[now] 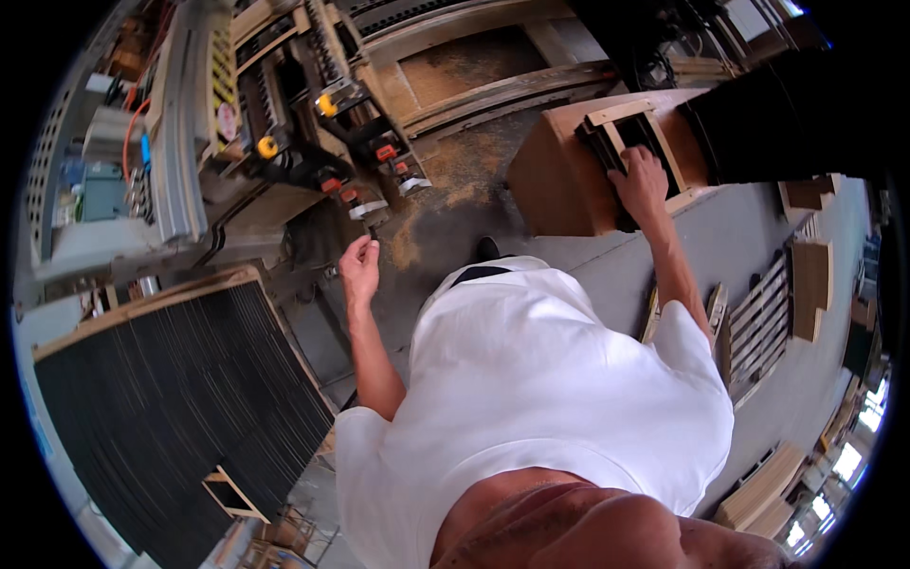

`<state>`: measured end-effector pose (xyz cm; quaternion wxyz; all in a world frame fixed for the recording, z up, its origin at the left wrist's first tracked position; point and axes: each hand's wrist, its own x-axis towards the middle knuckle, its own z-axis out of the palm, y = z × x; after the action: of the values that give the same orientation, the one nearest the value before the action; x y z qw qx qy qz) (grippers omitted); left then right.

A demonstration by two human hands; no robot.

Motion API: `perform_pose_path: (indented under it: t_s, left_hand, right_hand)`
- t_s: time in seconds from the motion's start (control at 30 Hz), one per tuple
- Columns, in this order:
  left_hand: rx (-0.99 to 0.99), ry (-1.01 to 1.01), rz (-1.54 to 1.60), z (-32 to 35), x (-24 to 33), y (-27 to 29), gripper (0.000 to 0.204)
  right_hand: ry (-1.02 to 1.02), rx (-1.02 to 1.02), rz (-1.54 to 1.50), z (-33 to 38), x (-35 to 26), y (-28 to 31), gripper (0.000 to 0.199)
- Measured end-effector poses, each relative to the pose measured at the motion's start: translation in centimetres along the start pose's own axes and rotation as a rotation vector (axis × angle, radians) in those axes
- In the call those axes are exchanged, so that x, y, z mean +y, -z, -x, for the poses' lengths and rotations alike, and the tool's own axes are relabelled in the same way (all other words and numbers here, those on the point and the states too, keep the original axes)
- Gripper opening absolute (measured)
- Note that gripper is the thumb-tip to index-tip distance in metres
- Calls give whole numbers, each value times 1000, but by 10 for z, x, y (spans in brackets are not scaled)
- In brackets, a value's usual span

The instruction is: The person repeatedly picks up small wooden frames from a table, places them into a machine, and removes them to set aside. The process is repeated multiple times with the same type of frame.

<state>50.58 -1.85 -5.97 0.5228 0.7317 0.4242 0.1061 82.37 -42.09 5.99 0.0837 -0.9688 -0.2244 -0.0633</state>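
My right hand (644, 184) is closed over the edge of a small light-wood frame (661, 142) with a dark middle. That frame lies on top of a large brown box (559, 175) to my right. My left hand (360, 269) hangs in front of a machine with clamps (361, 199), its fingers curled together. Something small and dark shows at those fingertips, and I cannot make out whether they hold it. Yellow knobs (327, 105) and red parts (386, 152) sit along the machine's two arms.
A wide stack of dark strips (171, 398) with a wooden edge stands at the left, a small wooden frame (234, 495) on it. Sawdust (427, 218) covers the floor by the machine. Pallets (760, 322) and boards (764, 488) are at the right. A black duct-like shape (773, 119) rises beside the box.
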Motion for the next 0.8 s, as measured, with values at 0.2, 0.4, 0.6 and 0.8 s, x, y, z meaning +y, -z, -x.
perform_pose_path:
  t_s: [0.2, 0.4, 0.6, 0.8]
  left_hand:
    - [-130, -124, -5, -55, 37, -34, 31]
    - [15, -112, 268, -136, 93, 2, 30]
    - [103, -59, 633, -283, 139, 52, 35]
    - [-40, 108, 1098, -451, 159, 62, 59]
  right_hand:
    - [-150, 70, -171, 19, 21, -20, 13]
    - [-236, 159, -324, 11, 18, -5, 22]
    - [-218, 171, -597, -43, -46, 14, 23]
    - [-29, 70, -624, -100, -148, 23, 25]
